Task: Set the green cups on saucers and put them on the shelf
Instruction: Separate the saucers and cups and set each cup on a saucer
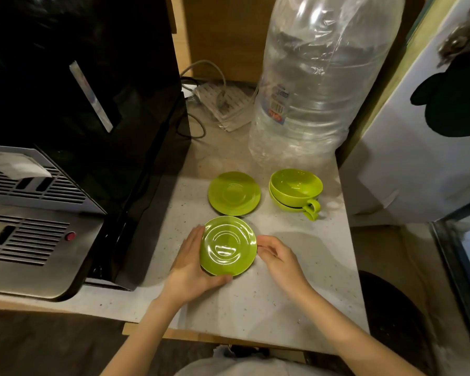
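Note:
A green saucer (228,246) is held just above the speckled counter (296,294). My left hand (192,267) cups its left and lower rim. My right hand (278,256) touches its right rim with the fingertips. A second green saucer (234,193) lies flat on the counter farther back. To its right, two green cups (296,187) are stacked one inside the other, their handles pointing toward me and to the right.
A black and steel coffee machine (65,131) fills the left side. A large clear plastic water bottle (315,85) stands behind the cups. Cables and papers (223,104) lie at the back. A white panel (418,131) bounds the right.

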A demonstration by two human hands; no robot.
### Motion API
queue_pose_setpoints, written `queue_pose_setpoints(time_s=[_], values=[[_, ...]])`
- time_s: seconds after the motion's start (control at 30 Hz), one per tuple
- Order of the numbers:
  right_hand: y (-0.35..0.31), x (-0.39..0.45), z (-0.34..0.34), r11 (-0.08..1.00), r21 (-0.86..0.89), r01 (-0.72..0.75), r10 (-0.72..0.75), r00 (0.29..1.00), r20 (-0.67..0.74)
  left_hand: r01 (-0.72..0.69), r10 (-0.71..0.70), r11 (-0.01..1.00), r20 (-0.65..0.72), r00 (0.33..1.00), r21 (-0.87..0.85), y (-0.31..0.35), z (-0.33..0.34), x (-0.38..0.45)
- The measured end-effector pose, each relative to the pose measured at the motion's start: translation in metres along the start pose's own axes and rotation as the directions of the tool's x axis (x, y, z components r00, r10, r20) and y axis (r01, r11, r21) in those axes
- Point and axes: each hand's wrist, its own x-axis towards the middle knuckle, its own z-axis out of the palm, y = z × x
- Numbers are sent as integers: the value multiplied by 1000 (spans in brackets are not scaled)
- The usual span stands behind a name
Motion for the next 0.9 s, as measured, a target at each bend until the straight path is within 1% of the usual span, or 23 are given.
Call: queue_pose_setpoints(time_s=[0.13,0.27,0.33,0.4,0.47,0.53,0.6,0.67,0.7,0.77,0.83,0.9], values=[[-10,4,-9,997,-70,36,-41,996,-75,0,-2,999,-59,998,-40,22,-2,3],[-28,12,-27,996,-44,81,-86,988,-130,-70,57,992,-127,990,-105,56,-2,24],[-41,16,-43,986,-70,149,-159,974,-164,-33,11,971,-96,995,-236,77,-1,42],[-54,18,-61,975,-99,198,-216,949,-229,8,-27,932,-47,999,-363,99,0,61],[-61,22,-78,965,-158,210,-252,909,-331,-10,-3,936,-37,999,-351,118,4,81],[-61,29,-93,962,-212,174,-253,865,-434,-70,63,962,-33,997,-265,134,9,97],[-58,35,-104,960,-268,80,-202,862,-464,-115,114,977,-17,993,-179,143,13,109],[-54,41,-109,963,-268,-19,-106,890,-443,-105,110,984,25,994,-142,145,17,119],[-52,44,-109,973,-227,-45,-57,904,-423,-82,90,986,47,995,-146,144,19,123],[-50,47,-108,993,-84,-77,41,929,-368,-37,49,986,70,996,-165,142,23,129],[-48,49,-106,993,33,-112,117,940,-322,-23,34,986,64,997,-167,140,27,133],[-46,47,-105,986,98,-137,160,946,-282,-26,34,983,38,999,-181,138,28,131]])
